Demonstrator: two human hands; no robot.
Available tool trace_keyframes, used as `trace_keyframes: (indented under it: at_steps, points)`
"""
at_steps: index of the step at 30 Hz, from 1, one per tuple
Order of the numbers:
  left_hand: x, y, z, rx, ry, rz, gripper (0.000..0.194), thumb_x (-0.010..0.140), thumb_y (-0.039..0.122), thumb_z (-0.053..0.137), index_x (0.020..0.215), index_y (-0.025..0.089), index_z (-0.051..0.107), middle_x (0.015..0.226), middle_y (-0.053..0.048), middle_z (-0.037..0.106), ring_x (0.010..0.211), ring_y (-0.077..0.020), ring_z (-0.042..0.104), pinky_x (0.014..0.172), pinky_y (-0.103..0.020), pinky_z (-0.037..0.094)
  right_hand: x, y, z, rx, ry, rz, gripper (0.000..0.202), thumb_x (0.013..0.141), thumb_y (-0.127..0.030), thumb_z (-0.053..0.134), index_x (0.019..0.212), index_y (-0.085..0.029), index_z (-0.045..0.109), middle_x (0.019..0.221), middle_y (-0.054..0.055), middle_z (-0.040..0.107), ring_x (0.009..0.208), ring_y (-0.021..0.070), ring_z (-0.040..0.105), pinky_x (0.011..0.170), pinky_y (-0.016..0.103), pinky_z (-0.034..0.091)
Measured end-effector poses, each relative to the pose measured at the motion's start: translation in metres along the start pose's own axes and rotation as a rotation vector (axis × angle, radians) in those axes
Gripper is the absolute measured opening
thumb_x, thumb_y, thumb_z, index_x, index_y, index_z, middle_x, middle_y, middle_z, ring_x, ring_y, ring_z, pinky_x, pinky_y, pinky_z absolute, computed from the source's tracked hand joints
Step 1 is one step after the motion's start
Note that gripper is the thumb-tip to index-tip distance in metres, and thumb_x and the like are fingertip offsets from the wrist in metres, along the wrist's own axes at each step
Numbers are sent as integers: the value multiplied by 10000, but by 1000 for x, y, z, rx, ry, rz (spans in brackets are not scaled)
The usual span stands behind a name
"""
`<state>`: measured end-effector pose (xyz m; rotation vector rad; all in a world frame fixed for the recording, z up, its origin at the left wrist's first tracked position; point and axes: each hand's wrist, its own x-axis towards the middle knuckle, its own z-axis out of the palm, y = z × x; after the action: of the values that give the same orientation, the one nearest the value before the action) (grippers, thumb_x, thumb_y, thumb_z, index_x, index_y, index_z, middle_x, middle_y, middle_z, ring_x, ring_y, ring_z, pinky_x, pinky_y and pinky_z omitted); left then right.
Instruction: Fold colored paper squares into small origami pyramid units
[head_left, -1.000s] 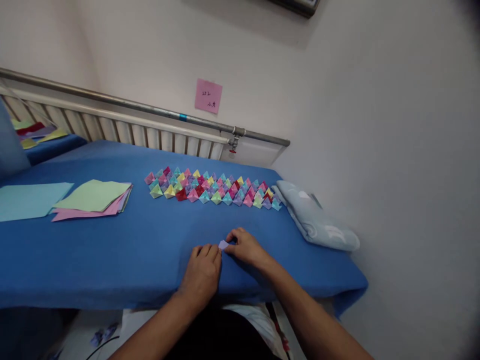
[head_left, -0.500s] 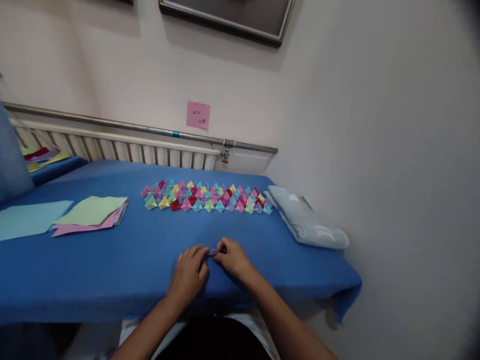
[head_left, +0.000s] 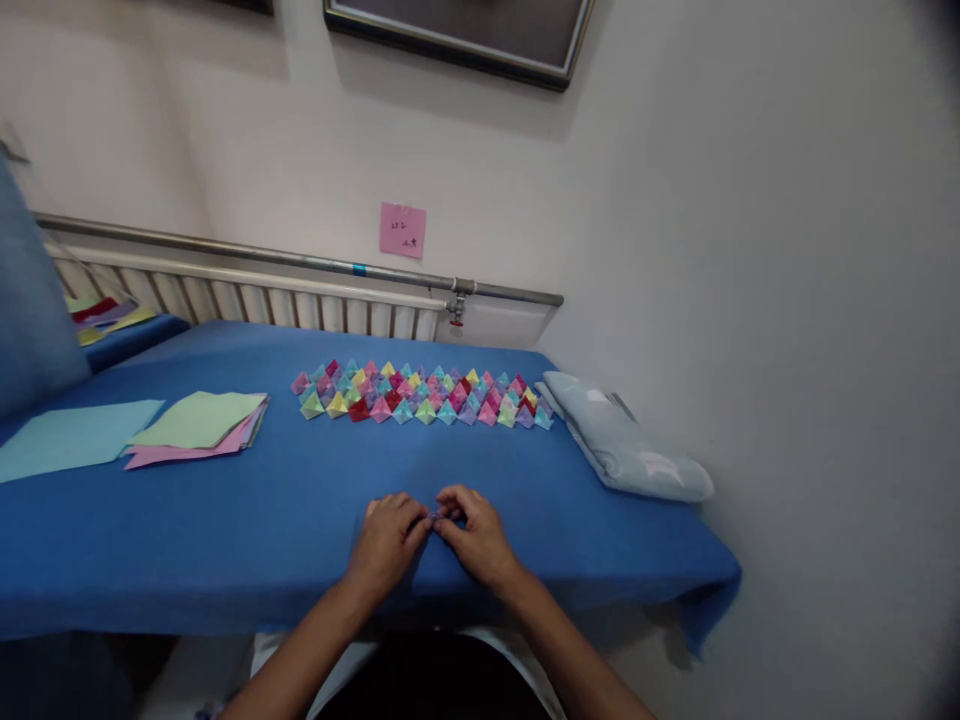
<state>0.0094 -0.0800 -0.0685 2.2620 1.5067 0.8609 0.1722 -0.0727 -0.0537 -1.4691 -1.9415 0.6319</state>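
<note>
A small piece of purple folded paper [head_left: 435,516] is pinched between my two hands, low over the front part of the blue-covered table [head_left: 300,520]. My left hand [head_left: 390,540] grips it from the left, fingers closed and bent downward. From the right, my right hand [head_left: 476,535] holds it between thumb and fingertips. Most of the paper is hidden by the fingers, so its exact shape does not show. Beyond the hands lie rows of small folded paper pieces [head_left: 425,410] in pink, yellow, red, green, blue and purple.
At left are a light blue sheet [head_left: 75,440] and a stack of coloured paper [head_left: 195,420]. A folded pale blue cloth [head_left: 630,445] lies at the right end by the wall. Behind the table run a radiator [head_left: 300,305] and a metal pipe [head_left: 300,257].
My hands have come closer together around the purple paper, and less of it shows now. The right hand's fingers have shifted position. The whole view has moved slightly.
</note>
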Motion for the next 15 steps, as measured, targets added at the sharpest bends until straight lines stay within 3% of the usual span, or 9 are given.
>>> trace_keyframes:
  at_steps: [2,5,9,15]
  points:
    - [-2,2,-1,6,12,-12,167,902,226,502,829,204,650,863,-25,667,862,-187,597,788,-344,410,0,-2,-2,-12,-23,-47,215,743,-105,636,925,-219,626,894,4,655,884,174,566,819,299,408]
    - [-3,6,-1,19,39,-36,125,882,199,539,816,203,646,855,-15,667,857,-179,597,793,-333,408,2,-4,-4,-44,-59,-122,55,769,-157,629,769,-212,628,849,23,656,861,208,559,816,349,385]
    - [-3,9,-2,18,64,-67,111,867,184,563,784,196,636,827,-9,664,846,-179,600,786,-333,405,3,-3,-6,-124,-90,-150,97,805,-216,606,709,-221,598,807,15,646,850,213,563,799,354,387]
    - [-3,11,1,-1,71,-102,105,869,180,552,867,206,653,886,-18,665,893,-186,594,809,-340,392,1,2,-6,-37,-40,-163,160,837,-255,540,681,-227,562,766,24,628,801,211,565,755,344,411]
